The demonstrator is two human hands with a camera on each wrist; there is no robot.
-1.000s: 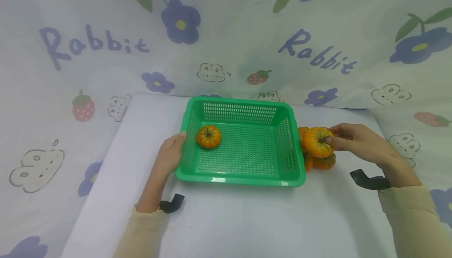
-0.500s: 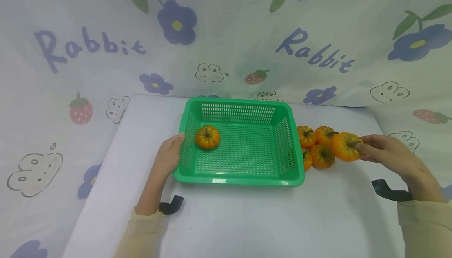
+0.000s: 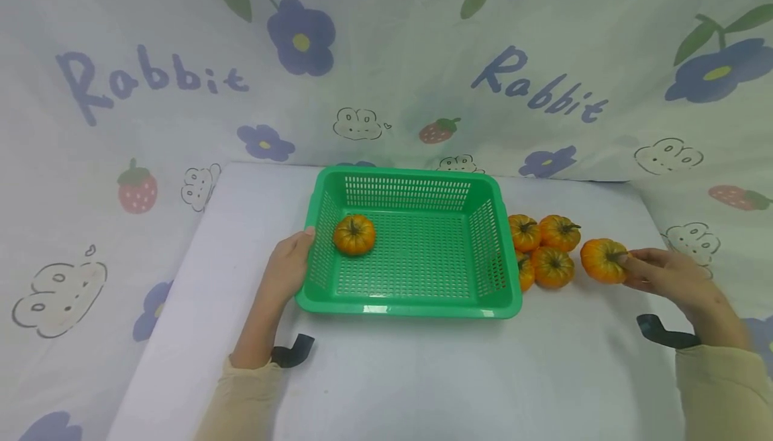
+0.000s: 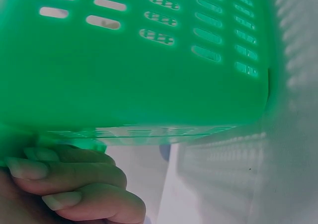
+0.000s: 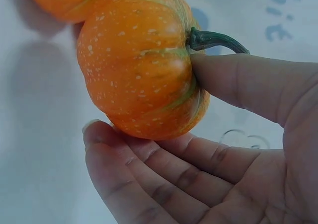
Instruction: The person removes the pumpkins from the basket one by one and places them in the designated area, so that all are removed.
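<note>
My right hand [image 3: 676, 283] pinches a small orange pumpkin [image 3: 602, 261] beside its dark green stem, right of the other pumpkins. In the right wrist view the thumb presses near the stem of that pumpkin [image 5: 141, 65], while the fingers bear on its underside. My left hand [image 3: 286, 263] grips the left rim of a green plastic basket [image 3: 410, 312], thumb over the edge. Curled fingers [image 4: 94, 184] show beneath the rim in the left wrist view, by the slotted wall of the basket [image 4: 129, 85]. One pumpkin [image 3: 354, 235] sits inside the basket at the left.
Several more pumpkins [image 3: 553, 267] cluster against the basket's right side, some partly hidden behind its rim. Everything stands on a white table [image 3: 423, 380]. A printed curtain [image 3: 386, 58] hangs behind the table.
My right hand has carried its pumpkin from above the cluster to the right, then lowered it toward the table. The left hand and the basket have stayed in place.
</note>
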